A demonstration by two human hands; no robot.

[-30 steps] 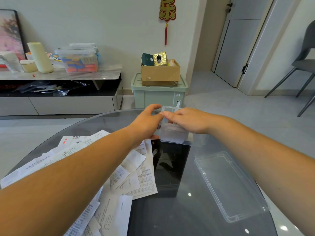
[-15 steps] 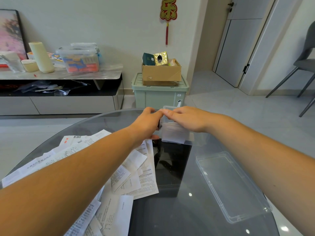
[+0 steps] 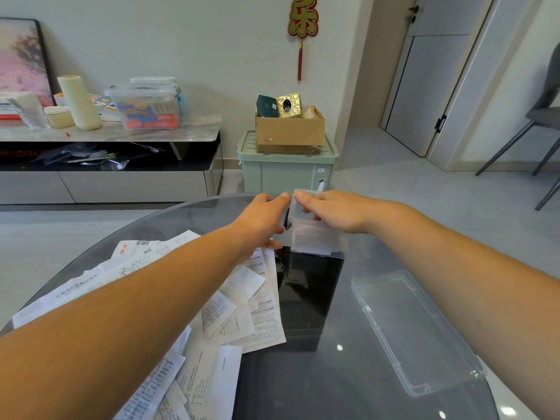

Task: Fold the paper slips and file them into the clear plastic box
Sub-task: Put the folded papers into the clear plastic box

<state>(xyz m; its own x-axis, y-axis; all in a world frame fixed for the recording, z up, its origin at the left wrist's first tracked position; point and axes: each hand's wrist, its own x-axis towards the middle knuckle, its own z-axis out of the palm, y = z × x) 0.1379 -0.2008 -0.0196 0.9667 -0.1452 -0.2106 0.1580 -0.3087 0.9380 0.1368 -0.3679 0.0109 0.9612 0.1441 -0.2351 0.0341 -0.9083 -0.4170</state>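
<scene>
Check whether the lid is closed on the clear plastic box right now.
No, the lid lies flat on the glass table, apart from the open clear plastic box.

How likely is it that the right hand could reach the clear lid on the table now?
Probably yes: the clear lid lies uncovered near the right forearm, though the right hand is holding the clear box.

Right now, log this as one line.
left hand: grips clear plastic box | right hand: fingers inside it | lid: off, on glass table | paper slips: loose pile
</scene>
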